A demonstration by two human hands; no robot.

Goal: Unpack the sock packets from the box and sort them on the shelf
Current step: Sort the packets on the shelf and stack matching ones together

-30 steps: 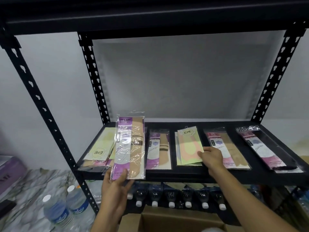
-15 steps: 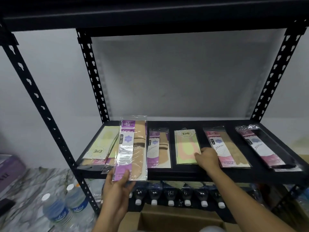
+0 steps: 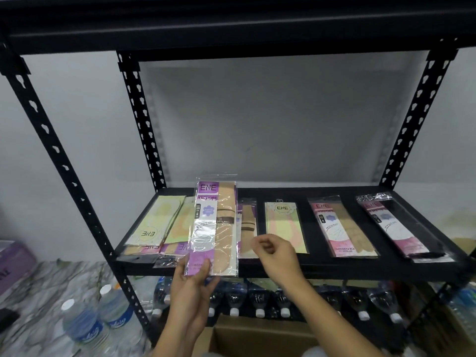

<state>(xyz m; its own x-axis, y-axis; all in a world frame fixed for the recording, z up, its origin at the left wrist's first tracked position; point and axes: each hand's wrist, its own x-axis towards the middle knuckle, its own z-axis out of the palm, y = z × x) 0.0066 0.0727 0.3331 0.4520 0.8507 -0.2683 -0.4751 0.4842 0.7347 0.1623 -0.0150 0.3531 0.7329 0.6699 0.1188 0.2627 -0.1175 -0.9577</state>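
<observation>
My left hand pinches the bottom of a purple sock packet with beige socks, held upright in front of the black shelf. My right hand hovers just right of it with loosely curled fingers, holding nothing. On the shelf lie a heap of yellow-green and purple packets at the left, a purple packet, a green packet, a pink packet and a dark pink packet. The open cardboard box sits below my arms.
Black perforated uprights frame the shelf against a white wall. Water bottles lie in a row under the shelf, and two more bottles stand on the marble floor at the left. A purple box sits at the far left.
My right hand let go of the green packet, now lying flat on the shelf, and moved left toward the held packet. My left hand shifted the purple packet slightly right.
</observation>
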